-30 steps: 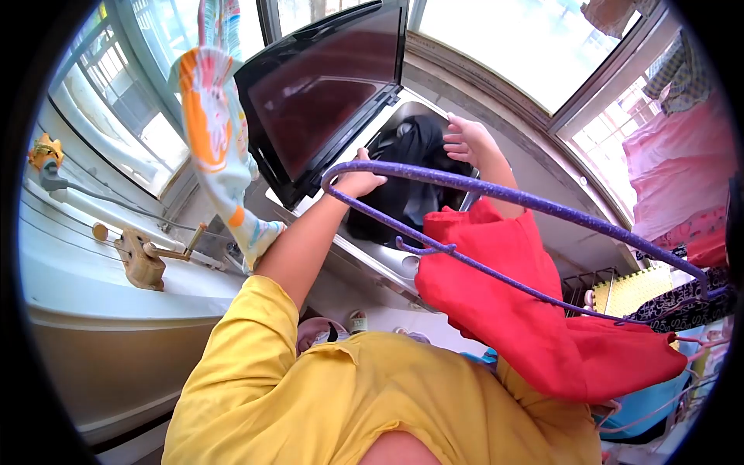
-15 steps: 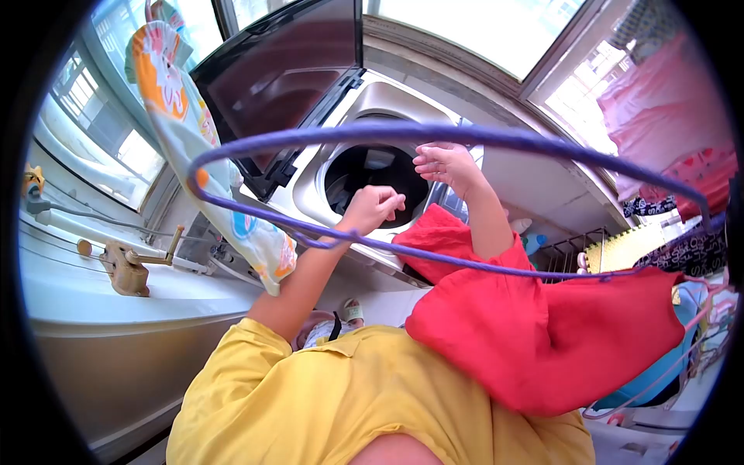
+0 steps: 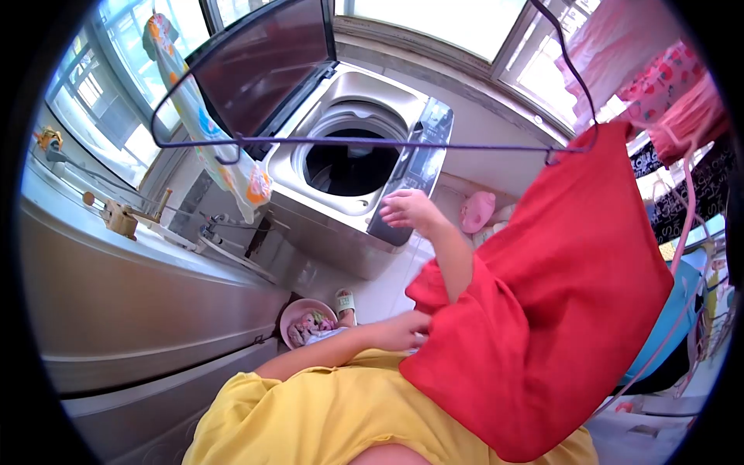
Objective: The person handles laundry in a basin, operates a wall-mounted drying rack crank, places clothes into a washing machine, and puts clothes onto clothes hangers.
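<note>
A red garment [image 3: 573,287] hangs at my right, its upper part at the right end of a purple wire hanger [image 3: 349,142]. My right forearm comes out past the folds of the red cloth. My right hand [image 3: 411,211] is in front of the washing machine's control panel [image 3: 422,147], fingers stretched and holding nothing. Low in front of my yellow shirt, my left hand [image 3: 397,332] has its bent fingers at the red garment's left edge, closed on the cloth. Its fingertips are partly hidden.
The top-loading washing machine [image 3: 283,167] stands with its dark lid [image 3: 267,70] raised. A patterned cloth [image 3: 198,124] hangs at left, pink clothes [image 3: 659,77] at right. A pink basin [image 3: 291,322] with laundry sits on the floor by a slippered foot [image 3: 346,302].
Both hands have moved away from above the washer opening, my left hand down to the red garment's edge. The view has shifted, and the hanger now appears farther off with the garment at its right end.
</note>
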Tool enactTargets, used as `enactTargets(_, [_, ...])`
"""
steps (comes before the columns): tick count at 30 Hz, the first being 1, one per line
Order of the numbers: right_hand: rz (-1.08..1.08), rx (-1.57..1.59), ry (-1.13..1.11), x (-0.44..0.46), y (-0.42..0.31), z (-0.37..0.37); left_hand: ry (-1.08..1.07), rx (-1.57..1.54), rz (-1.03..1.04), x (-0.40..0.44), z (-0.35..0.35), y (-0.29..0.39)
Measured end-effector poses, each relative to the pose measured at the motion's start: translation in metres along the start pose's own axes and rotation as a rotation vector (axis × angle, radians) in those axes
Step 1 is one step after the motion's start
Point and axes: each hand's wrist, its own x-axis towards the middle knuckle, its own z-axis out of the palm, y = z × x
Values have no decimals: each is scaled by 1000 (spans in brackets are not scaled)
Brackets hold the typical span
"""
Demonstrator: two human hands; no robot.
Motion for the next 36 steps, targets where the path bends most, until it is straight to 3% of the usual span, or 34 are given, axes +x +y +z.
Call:
enactTargets(2, [1,64,-24,-9,14,17,609,-114,49,-8,8,-3])
enactTargets(4, [4,120,-74,-22,20,34,908,-270,84,-19,0,9])
enactTargets(6, [-3,158,-96,-37,27,38,1060,-309,59,-28,-12,-3])
enactTargets(8, [-79,241,-164,-39,46,37,1093,-360,212,-31,-15,9])
enactTargets(10, [-844,-630,-99,-58,65,22,1123,-370,226,-32,-16,21])
enactTargets(11, [-882,-713,-17,-73,77,27,1143,-333,187,-33,-15,28])
enactTargets(13, [-620,-547,90,-96,94,42,1128,-241,175,-35,-17,29])
enactTargets(16, [-543,-535,179,-129,108,73,1115,189,142,-50,-13,31])
enactTargets(18, [-480,-622,128,-146,98,95,1112,68,235,-55,-14,15])
enactTargets(19, [-281,-769,-3,-151,76,98,1123,84,250,-63,-12,26])
enactTargets(23, [-341,-1060,-54,-187,14,146,1113,352,76,-96,-15,48])
enactTargets(25, [202,-898,-526,-197,-8,167,1037,406,-48,-115,-27,36])
enactTargets(26, [194,-920,-543,-202,-13,178,1064,409,-43,-126,-33,32])
enactTargets(28, [-146,-697,-745,-217,-16,194,1099,55,87,-139,-39,24])
enactTargets(30, [-488,-774,-782,-238,-34,205,1173,40,169,-153,-28,34])
enactTargets(36, [-1245,-254,-895,-323,-67,223,1260,35,131,-162,2,34])
